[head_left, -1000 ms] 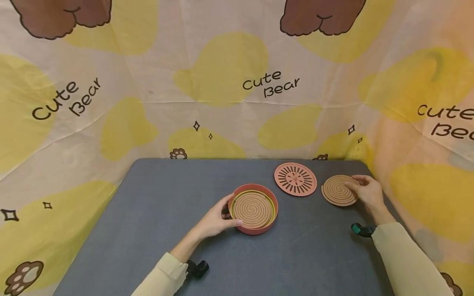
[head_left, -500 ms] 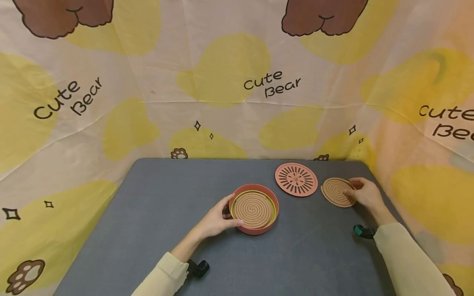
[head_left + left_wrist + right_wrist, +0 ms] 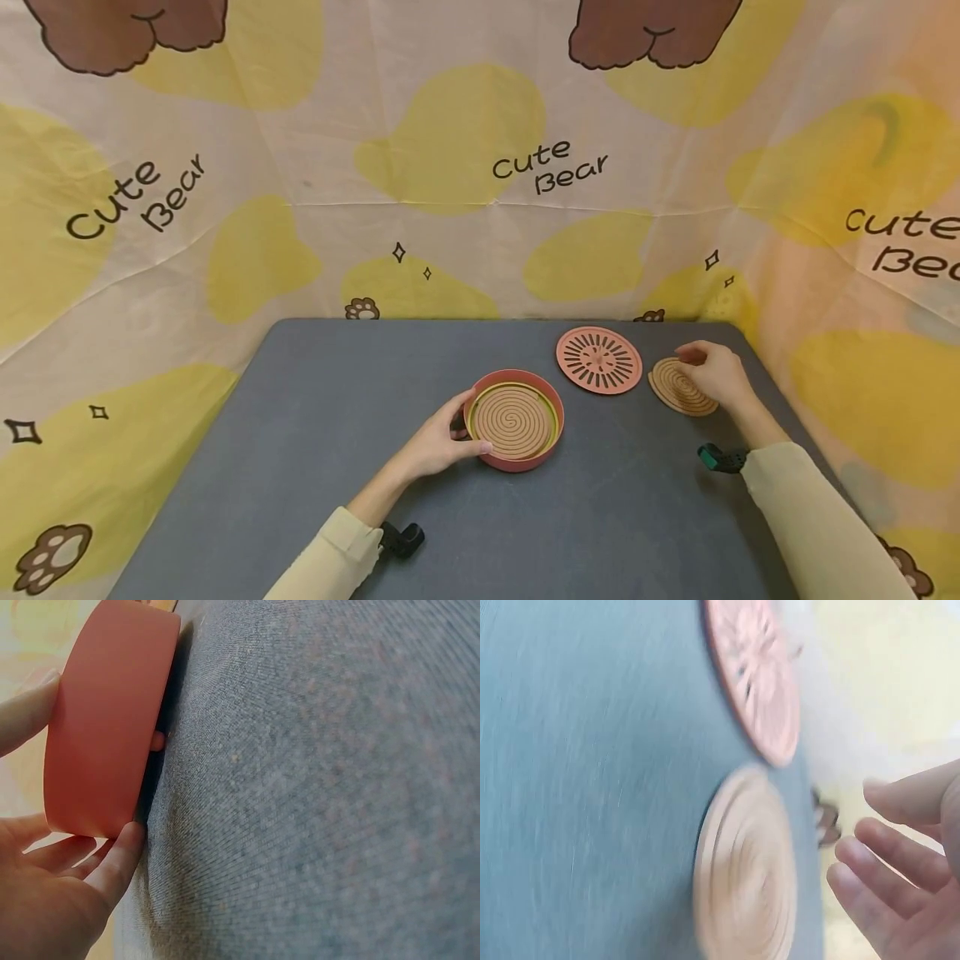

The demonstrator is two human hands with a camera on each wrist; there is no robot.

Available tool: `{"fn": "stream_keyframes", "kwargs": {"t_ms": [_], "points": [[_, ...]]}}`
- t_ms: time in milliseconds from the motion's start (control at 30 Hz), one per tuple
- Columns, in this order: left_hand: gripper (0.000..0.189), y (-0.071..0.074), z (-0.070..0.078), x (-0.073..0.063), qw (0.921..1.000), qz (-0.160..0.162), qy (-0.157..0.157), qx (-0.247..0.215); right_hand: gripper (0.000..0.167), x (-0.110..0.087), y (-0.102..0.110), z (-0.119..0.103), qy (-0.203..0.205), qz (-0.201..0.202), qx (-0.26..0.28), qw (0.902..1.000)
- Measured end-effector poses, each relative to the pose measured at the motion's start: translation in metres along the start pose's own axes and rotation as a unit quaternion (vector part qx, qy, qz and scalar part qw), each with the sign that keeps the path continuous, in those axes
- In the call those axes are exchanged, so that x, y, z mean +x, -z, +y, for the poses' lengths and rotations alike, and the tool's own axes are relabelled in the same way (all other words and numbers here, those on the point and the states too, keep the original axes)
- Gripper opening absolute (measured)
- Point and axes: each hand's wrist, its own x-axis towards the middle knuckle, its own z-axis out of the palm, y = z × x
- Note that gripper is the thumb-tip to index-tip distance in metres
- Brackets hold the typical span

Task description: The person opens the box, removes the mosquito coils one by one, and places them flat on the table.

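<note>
My left hand [image 3: 438, 443] holds the side of a round red mosquito coil holder [image 3: 513, 465], thumb at the near rim and fingers round the far side. A brown mosquito coil [image 3: 512, 421] lies inside, ringed by a yellow-green edge. In the left wrist view, fingertips meet the smooth wall of the holder [image 3: 112, 712]. On the right of the table lies another mosquito coil [image 3: 686, 397], flat. Above it my right hand [image 3: 718, 375] hovers with relaxed fingers; the right wrist view shows this hand [image 3: 900, 862] holding nothing, apart from the coil [image 3: 746, 885].
A pink-red slotted lid [image 3: 598, 360] lies flat between the holder and the loose coil, towards the back. The dark grey table [image 3: 300, 467] ends at a patterned cloth [image 3: 450, 250] behind and to the right.
My right hand has let go of the loose coil, lifting up and to the left above it. That coil now lies flat. My left hand keeps its hold on the holder.
</note>
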Motion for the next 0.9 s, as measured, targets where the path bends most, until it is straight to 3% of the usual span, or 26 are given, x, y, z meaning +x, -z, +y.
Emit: {"fn": "stream_keyframes", "kwargs": {"t_ms": [367, 900], "points": [[0.093, 0.0, 0.001, 0.001, 1.0, 0.002, -0.003, -0.005, 0.034, 0.003, -0.011, -0.051, 0.014, -0.003, 0.066, 0.9977], [0.094, 0.0, 0.0, 0.001, 1.0, 0.0, 0.003, 0.008, 0.028, 0.001, -0.053, -0.101, 0.066, -0.052, 0.131, 0.9878]]}}
